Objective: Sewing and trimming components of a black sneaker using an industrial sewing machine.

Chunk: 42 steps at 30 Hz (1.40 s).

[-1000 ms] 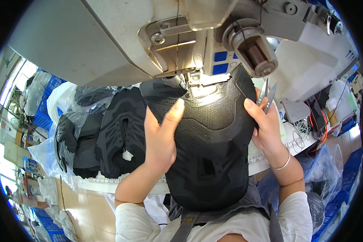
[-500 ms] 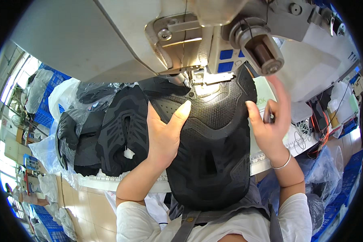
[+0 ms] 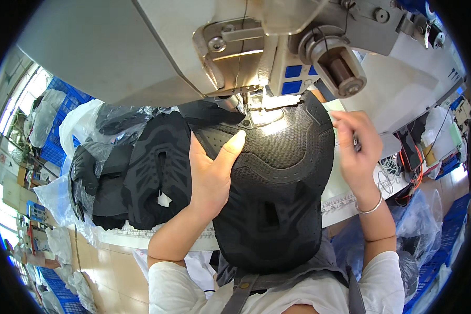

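A black shoe upper point(image 3: 275, 152), with a textured toe and a slot lower down, lies flat under the lit presser foot point(image 3: 247, 121) of a sewing machine. My left hand point(image 3: 211, 175) holds the upper's left side, thumb on top; its other fingers are partly hidden. Beside the right edge, my right hand point(image 3: 358, 146) is curled, its fingertips near the upper's rim and smeared by motion. A small dark, metallic thing shows in its palm, too blurred to name.
More black uppers point(image 3: 159, 167) lie to the left, beside clear plastic bags point(image 3: 81, 123). The machine's pale head point(image 3: 104, 57) and a thread spool point(image 3: 345, 73) hang above the work. A ruler strip point(image 3: 337, 204) runs along the table's front edge. Cables point(image 3: 390, 175) lie at right.
My right hand's raised index finger has come down and curled, and the hand has shifted slightly right. The upper has turned a little at the toe. My left hand stays nearly in place.
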Each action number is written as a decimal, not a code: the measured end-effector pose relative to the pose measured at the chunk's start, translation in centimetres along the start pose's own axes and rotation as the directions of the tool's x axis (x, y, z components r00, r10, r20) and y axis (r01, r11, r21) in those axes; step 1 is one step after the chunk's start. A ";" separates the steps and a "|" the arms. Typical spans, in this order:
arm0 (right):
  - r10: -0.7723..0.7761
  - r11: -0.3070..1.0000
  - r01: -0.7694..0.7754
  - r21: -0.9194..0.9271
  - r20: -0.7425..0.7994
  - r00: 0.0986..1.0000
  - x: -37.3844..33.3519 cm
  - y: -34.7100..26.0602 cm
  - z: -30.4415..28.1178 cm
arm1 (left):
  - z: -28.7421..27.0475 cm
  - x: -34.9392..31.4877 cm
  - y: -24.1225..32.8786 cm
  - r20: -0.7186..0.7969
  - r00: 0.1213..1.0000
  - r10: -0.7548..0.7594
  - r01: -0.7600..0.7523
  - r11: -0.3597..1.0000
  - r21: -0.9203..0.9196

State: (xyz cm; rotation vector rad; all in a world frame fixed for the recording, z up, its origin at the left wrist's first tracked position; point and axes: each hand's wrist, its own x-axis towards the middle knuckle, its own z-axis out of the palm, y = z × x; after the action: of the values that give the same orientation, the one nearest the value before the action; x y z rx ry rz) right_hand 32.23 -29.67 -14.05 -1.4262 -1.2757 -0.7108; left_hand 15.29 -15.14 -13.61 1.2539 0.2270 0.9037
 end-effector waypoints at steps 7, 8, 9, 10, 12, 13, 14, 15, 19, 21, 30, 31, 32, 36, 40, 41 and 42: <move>-0.061 0.998 0.051 0.042 0.315 0.947 2.9 -4.0 -0.1 | -0.2 0.2 -0.5 -0.077 0.861 0.503 -0.408 0.773 0.486; -0.063 0.997 0.045 0.063 0.322 0.945 2.8 -3.5 -0.1 | -0.5 0.4 -0.1 0.057 0.690 0.721 -0.549 0.471 0.691; -0.062 0.997 0.045 0.062 0.319 0.946 2.5 -3.3 0.0 | -0.6 0.7 0.5 0.249 0.481 0.841 -0.588 0.099 0.803; 0.021 0.998 -0.035 0.049 0.258 0.966 2.1 -3.2 0.1 | -0.6 -0.1 1.7 0.367 0.603 0.708 -0.503 -0.019 0.864; 0.165 0.983 -0.177 0.047 0.188 0.968 1.6 -3.4 -0.2 | -0.3 0.5 2.1 0.499 0.641 0.583 -0.612 -0.006 0.791; 0.167 0.983 -0.178 0.043 0.190 0.967 1.2 -3.3 -0.3 | -0.1 0.9 2.4 0.552 0.674 0.491 -0.642 0.020 0.767; 0.300 0.935 -0.324 0.145 0.164 0.940 0.8 -3.2 -0.3 | 0.2 1.3 2.4 0.540 0.705 0.459 -0.625 0.043 0.779; 0.428 0.856 -0.454 0.248 0.153 0.891 0.3 -3.1 -0.4 | 0.5 1.6 2.7 0.516 0.747 0.419 -0.612 0.128 0.781; 0.571 0.635 -0.645 0.425 0.305 0.762 -1.1 -1.7 -0.5 | 0.4 2.1 2.1 0.515 0.767 0.382 -0.617 0.222 0.755; 0.610 0.531 -0.699 0.479 0.357 0.708 -0.8 -2.7 -0.2 | 0.3 1.7 2.4 0.549 0.748 0.374 -0.631 0.142 0.763; 0.649 0.022 -0.805 0.593 0.604 0.463 -0.4 -1.7 -0.4 | -4.3 -1.6 4.3 0.108 0.915 -0.388 0.274 0.796 0.540; 0.649 0.016 -0.806 0.591 0.607 0.458 -0.2 -2.0 0.0 | -3.9 -1.2 3.9 0.104 0.914 -0.393 0.279 0.793 0.542; 0.654 0.028 -0.811 0.584 0.603 0.456 0.1 -2.2 0.4 | -3.0 -0.5 3.2 0.068 0.880 -0.470 0.430 0.849 0.308; 0.574 0.020 -0.787 0.617 0.637 0.514 0.7 -2.7 0.7 | 2.2 0.1 1.7 -0.234 0.923 -0.306 0.288 0.952 -0.107; 0.547 0.166 -0.764 0.624 0.587 0.597 0.7 -2.1 0.8 | 1.2 0.1 0.4 -0.161 0.987 -0.005 0.026 0.992 0.127; 0.546 0.166 -0.764 0.623 0.587 0.598 0.6 -1.9 0.9 | 0.9 0.1 0.2 -0.160 0.987 -0.005 0.025 0.992 0.126; 0.547 0.163 -0.756 0.634 0.579 0.604 0.4 -1.6 1.0 | 0.5 0.1 -0.3 -0.116 0.993 0.018 -0.001 0.989 0.148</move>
State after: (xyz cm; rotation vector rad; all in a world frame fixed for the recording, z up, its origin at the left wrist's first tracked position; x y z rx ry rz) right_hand 30.65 -28.79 -13.43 -1.0032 -0.7530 0.7047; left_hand 15.77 -15.40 -13.66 1.3405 0.3865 0.9841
